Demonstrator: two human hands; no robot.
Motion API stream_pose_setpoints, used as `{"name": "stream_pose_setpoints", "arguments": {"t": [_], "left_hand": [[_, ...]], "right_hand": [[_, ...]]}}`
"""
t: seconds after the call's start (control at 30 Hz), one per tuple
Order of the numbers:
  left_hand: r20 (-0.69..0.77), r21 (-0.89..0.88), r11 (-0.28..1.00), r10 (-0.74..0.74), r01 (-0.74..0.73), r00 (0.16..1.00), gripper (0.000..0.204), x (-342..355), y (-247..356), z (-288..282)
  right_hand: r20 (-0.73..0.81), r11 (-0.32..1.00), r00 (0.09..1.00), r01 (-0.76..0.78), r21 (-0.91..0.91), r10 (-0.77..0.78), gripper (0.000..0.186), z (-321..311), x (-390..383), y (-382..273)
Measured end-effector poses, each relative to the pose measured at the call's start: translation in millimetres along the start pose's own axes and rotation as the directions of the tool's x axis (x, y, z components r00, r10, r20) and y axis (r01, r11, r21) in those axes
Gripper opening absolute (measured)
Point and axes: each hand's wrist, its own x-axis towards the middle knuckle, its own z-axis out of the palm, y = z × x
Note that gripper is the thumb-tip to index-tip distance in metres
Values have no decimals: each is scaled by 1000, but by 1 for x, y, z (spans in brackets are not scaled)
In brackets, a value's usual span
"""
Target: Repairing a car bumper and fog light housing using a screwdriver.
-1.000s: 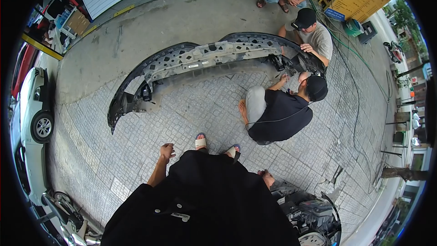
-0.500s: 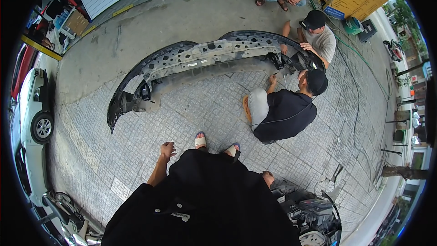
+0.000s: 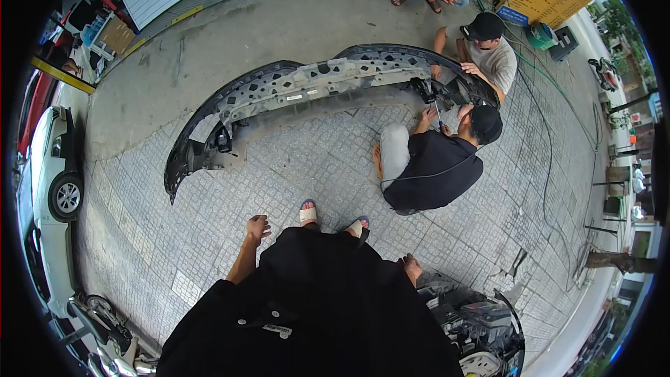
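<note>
2 bare hands show in my head view. The left hand (image 3: 258, 227) hangs above the paving (image 3: 279, 174), fingers loosely curled and pinching nothing that I can make out. The right hand (image 3: 411, 267) has bent fingers beside the black shirt (image 3: 328, 300); I cannot tell whether they press together or grip anything. Just behind it and to its right sits a dark vehicle assembly (image 3: 481, 318); whether they touch is unclear to me. The bumper (image 3: 335, 78), inner side showing, lies well ahead of both hands. Ahead of the right hand, 1 seated co-worker (image 3: 436, 167) works a thin tool (image 3: 438, 107) at the bumper, and 1 co-worker in a grey shirt (image 3: 497, 63) rests a hand (image 3: 471, 70) on its rim.

As I judge it, my right hand could scrape the assembly if it swung backward or outward. The bumper could rock if the steadying hand let go under the tool's pressure, and the tool could then slip toward nearby fingers.
</note>
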Motion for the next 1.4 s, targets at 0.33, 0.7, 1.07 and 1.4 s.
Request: {"name": "stream_pose_setpoints", "arguments": {"t": [0.33,0.7,1.07,1.4], "left_hand": [[15,11,1000,0,0,1000,39,5,4,3],[15,9,1000,0,0,1000,43,-4,1,1],[-12,-17,1000,-5,5,1000,41,-12,-1,8],[-63,4,1000,-16,16,998,38,-19,5,15]], "right_hand": [[-153,992,987,21,-126,-40,25,-3,22,14],[-202,999,979,3,32,3,24,-2,18,-1],[-63,1000,998,12,-17,-13,18,0,32,1],[-23,997,997,70,-38,-71,12,-12,48,15]]}}
